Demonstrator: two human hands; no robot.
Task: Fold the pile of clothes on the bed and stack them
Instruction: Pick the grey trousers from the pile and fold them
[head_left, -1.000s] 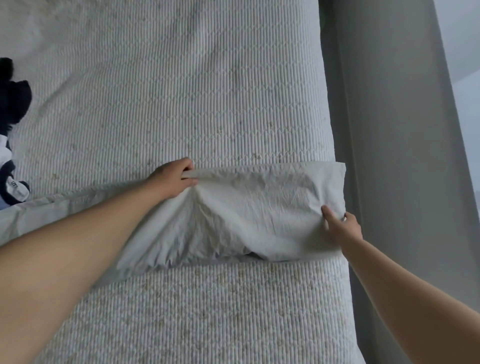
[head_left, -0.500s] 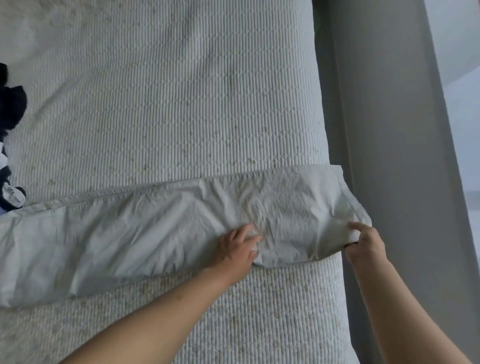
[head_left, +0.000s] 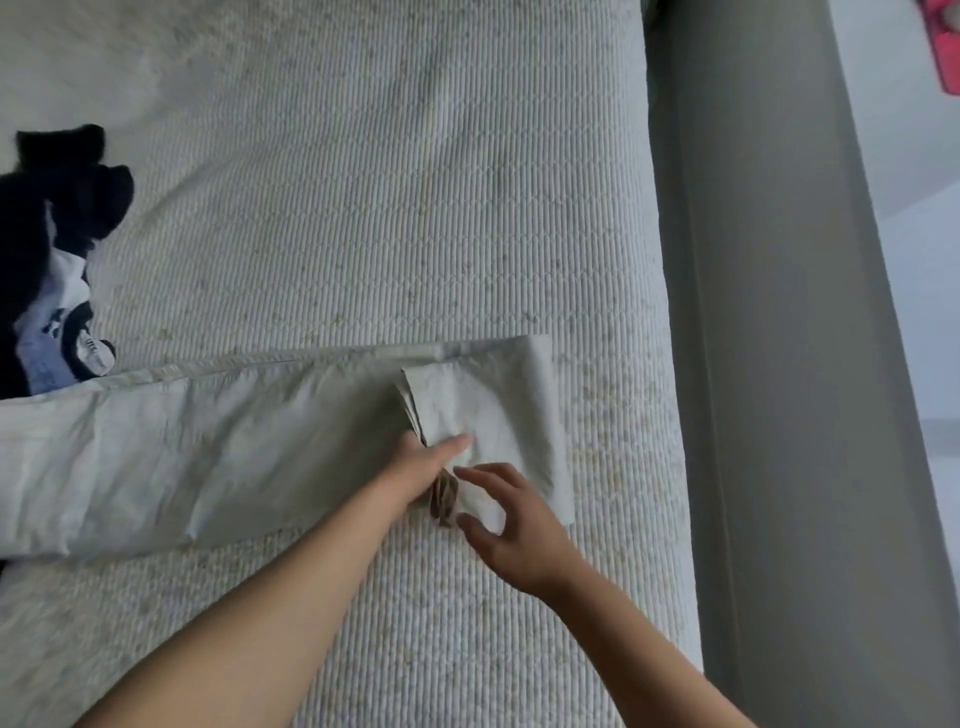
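Pale grey cloth (head_left: 208, 447) long on bed (head_left: 363, 208), right end now folded over; left hand (head_left: 423, 462) pinches fold, right hand (head_left: 511, 525) released, spread.

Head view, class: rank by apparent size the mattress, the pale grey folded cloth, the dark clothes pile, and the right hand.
1. mattress
2. pale grey folded cloth
3. dark clothes pile, partly cut off at the frame edge
4. right hand, nearer the camera, so its rank is unsure
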